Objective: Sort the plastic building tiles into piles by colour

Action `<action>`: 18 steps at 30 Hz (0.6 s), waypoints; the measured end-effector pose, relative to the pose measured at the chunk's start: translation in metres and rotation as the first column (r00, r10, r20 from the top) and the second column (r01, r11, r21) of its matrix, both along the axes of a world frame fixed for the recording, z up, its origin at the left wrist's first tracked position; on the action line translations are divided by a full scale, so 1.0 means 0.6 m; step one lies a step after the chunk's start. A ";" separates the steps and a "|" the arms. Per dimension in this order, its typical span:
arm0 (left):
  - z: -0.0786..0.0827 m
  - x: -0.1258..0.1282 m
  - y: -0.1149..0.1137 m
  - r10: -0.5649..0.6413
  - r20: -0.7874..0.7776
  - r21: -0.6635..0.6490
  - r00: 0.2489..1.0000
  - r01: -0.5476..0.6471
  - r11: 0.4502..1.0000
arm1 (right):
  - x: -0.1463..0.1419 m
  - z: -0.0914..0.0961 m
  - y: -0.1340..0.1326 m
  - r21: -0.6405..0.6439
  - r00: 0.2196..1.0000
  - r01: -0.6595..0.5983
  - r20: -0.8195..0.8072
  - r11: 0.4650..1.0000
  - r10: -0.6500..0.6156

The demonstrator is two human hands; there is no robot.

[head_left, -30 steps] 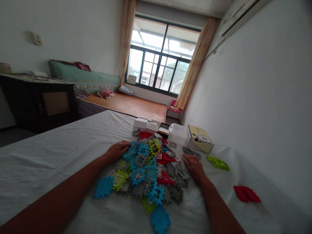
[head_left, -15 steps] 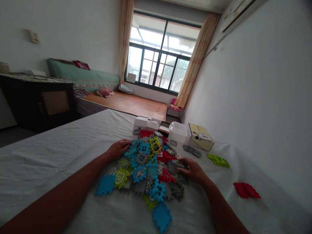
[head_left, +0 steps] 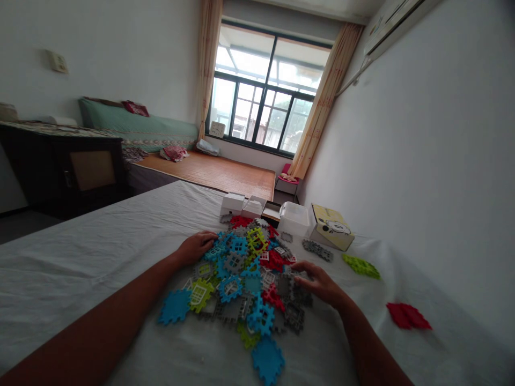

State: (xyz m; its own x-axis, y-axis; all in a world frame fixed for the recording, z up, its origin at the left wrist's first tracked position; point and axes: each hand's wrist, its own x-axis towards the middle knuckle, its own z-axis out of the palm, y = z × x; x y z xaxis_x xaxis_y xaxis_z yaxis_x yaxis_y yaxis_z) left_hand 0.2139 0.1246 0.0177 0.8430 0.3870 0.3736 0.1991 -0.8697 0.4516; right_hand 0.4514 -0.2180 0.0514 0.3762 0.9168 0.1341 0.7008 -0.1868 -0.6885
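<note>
heaped toothed plastic tiles [head_left: 252, 284] are flanked by the left hand [head_left: 197, 248], loosely curled at their edge, and the right hand [head_left: 321, 283], its digits parted beside a gray tile [head_left: 285, 286], while whether anything is gripped cannot be told.

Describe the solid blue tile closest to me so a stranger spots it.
On the white sheet, find the heap of toothed tiles. At its near end, lowest in view, lies the blue tile, solid-faced, unlike the windowed blue tile just beyond.
</note>
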 end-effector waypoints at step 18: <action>0.004 -0.001 -0.003 -0.018 -0.006 0.039 1.000 0.018 0.999 | 0.123 -0.063 -0.059 0.005 0.615 0.672 0.554 0.740 -0.562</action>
